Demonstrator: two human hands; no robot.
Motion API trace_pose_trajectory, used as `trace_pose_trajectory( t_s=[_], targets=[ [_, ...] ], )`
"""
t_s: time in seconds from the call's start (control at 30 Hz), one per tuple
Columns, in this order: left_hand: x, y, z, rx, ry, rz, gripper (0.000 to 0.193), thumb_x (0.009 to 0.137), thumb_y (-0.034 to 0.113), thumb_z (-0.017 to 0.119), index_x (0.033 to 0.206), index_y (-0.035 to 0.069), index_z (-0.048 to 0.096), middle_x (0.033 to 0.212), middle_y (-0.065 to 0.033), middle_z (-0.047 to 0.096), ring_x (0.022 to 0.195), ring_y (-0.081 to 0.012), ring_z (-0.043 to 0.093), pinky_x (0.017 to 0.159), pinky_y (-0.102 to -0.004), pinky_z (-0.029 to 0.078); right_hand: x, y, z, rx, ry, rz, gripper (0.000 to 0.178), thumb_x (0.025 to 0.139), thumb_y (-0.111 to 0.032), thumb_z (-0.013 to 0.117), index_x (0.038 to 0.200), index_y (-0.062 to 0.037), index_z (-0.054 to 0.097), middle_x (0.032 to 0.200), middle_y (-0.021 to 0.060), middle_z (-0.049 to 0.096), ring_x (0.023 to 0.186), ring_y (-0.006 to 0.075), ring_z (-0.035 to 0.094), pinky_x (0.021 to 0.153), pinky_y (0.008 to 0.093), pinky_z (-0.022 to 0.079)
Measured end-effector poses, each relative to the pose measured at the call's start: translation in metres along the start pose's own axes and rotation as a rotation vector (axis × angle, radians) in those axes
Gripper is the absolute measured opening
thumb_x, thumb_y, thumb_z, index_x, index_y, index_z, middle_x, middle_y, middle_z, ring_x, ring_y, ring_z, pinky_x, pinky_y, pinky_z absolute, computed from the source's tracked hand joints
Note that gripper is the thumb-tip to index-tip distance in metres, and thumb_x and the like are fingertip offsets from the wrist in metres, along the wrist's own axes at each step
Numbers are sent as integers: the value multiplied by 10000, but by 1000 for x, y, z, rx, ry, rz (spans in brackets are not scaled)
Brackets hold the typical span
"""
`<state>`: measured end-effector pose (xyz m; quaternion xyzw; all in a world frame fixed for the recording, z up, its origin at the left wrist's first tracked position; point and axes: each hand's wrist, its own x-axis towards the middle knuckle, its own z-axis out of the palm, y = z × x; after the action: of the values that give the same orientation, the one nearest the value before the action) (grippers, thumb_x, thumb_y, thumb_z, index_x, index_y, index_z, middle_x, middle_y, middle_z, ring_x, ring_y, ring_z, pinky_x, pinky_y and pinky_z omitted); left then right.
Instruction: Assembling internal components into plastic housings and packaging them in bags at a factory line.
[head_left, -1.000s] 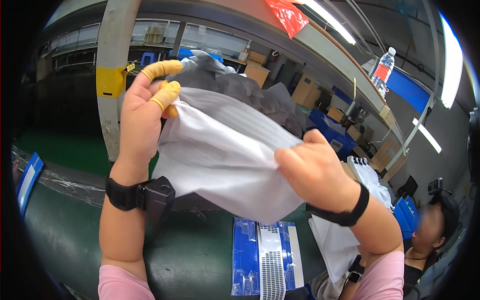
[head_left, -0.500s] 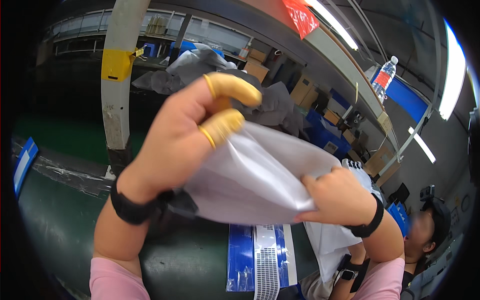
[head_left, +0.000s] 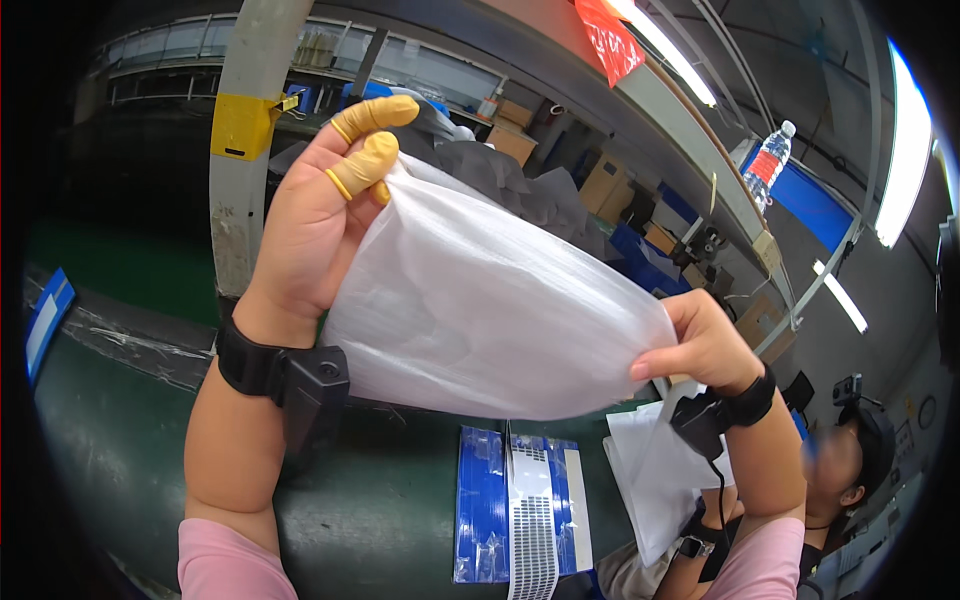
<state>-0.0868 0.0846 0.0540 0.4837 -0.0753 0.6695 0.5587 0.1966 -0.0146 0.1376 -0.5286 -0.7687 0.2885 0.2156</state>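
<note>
A thin white translucent bag is stretched between my hands above the green bench. My left hand, with yellow finger cots on thumb and fingers, pinches its upper left corner between the thumb and a finger behind it; the index finger is raised. My right hand grips the right end, thumb in front and fingers bent over the edge. Below the bag, a blue cardboard piece lies on the bench with a white strip of printed labels across it.
White sheets or bags lie at the right, beside a seated person in a dark cap. Dark grey sheeting is heaped behind the bag. A post with a yellow holder stands left; a water bottle sits on the upper shelf.
My left hand has moved left and slightly up, spreading the bag wider and flatter. My right hand has turned and shifted a little right and up, still holding the bag.
</note>
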Motion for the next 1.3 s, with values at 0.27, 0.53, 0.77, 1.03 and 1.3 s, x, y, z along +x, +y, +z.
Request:
trace_pose_trajectory(
  t_s=[0.27, 0.53, 0.77, 1.03, 1.3],
  targets=[
    [10, -32, -36, 97, 159, -227, 313, 876, 179, 469, 1154, 43, 433, 1014, -77, 530, 900, -143, 517, 787, -286, 447, 10, 5, 20, 26, 519, -251, 219, 691, -79, 693, 598, -27, 501, 590, -39, 507, 568, 14, 418, 496, 182, 332],
    [-1, -65, -35, 306, -225, -670, 779, 668, 253, 712, 1285, 11, 302, 1236, -95, 432, 1138, -182, 408, 973, -319, 289, 12, 11, 14, 75, 618, -460, 139, 705, -32, 665, 697, -16, 527, 714, 10, 565, 643, 47, 477, 572, 188, 380],
    [-10, -65, -19, 410, -232, -714, 396, 716, 25, 642, 1095, 16, 527, 1008, -64, 586, 882, -129, 562, 809, -268, 438, 11, 17, 13, 13, 655, -548, 223, 764, 65, 554, 979, 6, 540, 939, 45, 573, 824, 74, 530, 714, 193, 428],
    [-6, -69, -29, 370, -97, -524, 95, 747, 2, 593, 827, 50, 574, 803, -19, 599, 714, -87, 566, 659, -236, 476, -19, 9, 2, -39, 171, -549, 628, 694, -51, 670, 1251, -30, 380, 1226, 116, 434, 997, 183, 494, 847, 303, 395],
    [-16, -79, -26, 46, 224, -627, 243, 835, 150, 500, 1032, 10, 530, 966, -88, 588, 792, -145, 589, 715, -280, 496, -54, 7, 36, -1168, 518, -635, 820, 435, -264, 743, 1199, -198, 452, 1319, 153, 334, 1181, 285, 301, 987, 442, 145]
  ],
)
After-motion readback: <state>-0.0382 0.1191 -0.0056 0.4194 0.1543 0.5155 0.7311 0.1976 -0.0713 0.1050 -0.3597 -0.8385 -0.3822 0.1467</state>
